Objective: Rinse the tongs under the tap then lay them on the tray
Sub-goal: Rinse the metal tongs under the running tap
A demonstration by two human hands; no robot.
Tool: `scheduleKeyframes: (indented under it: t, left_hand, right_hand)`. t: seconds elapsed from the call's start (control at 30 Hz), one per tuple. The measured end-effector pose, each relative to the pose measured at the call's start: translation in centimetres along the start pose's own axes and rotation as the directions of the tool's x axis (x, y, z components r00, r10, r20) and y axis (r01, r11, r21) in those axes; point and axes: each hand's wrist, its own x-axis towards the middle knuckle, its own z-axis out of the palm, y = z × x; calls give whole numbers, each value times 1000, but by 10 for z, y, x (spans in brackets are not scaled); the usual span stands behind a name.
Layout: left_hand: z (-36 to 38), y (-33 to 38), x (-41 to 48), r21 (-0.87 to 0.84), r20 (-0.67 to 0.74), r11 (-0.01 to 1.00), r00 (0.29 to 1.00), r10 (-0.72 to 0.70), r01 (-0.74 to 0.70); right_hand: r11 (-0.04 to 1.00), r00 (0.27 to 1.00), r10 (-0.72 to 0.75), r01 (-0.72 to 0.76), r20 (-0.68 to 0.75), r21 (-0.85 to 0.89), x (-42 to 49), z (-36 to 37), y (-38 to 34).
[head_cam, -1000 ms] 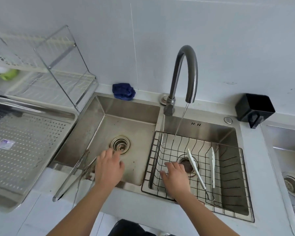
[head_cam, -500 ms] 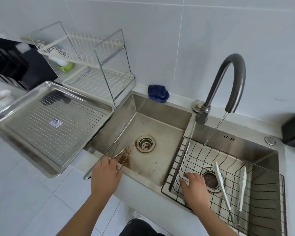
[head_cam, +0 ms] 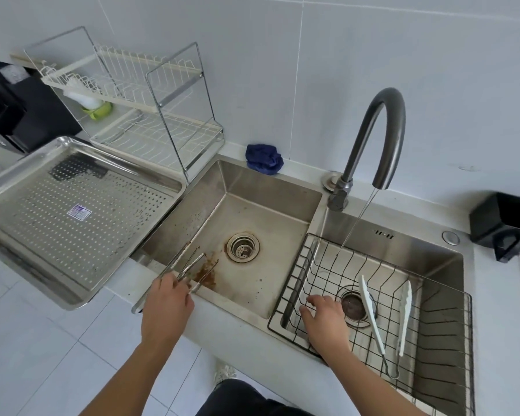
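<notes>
Metal tongs lean over the front edge of the left sink basin, their tips above a brown stain. My left hand is closed around their handles at the counter's edge. My right hand rests with fingers spread on the black wire basket in the right basin, holding nothing. White-tipped tongs lie in that basket to the right of this hand. The dark curved tap runs a thin stream into the basket. A perforated steel tray sits on the counter to the left.
A two-tier dish rack stands behind the tray. A blue cloth lies at the sink's back edge. A black holder sits at the far right. White floor tiles show below the counter.
The view has swung left, bringing the tray and rack fully into view. My left hand has closed on the metal tongs' handles. My right hand stays on the basket.
</notes>
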Motion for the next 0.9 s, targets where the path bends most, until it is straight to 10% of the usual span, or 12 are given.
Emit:
scheduleKeyframes:
  t: [0.27,0.5,0.7,0.9]
  left_hand:
    - [-5,2,0,-98,-149,991,986,71,-86]
    - [-16,64,20,-570,68,819,997,-34,67]
    - [-10,125,25,-642,32,764,993,118,-70]
    - [1,164,18,-503,-131,754,899,418,-423]
  right_hand:
    - [1000,1000,13,-13,0,17,1,3,3]
    - [985,998,64,-63,-2,161,-1,-7,-3]
    - [506,983,83,-184,165,842,7,-64,-54]
    - [439,989,105,-141,105,888,15,-82,-72]
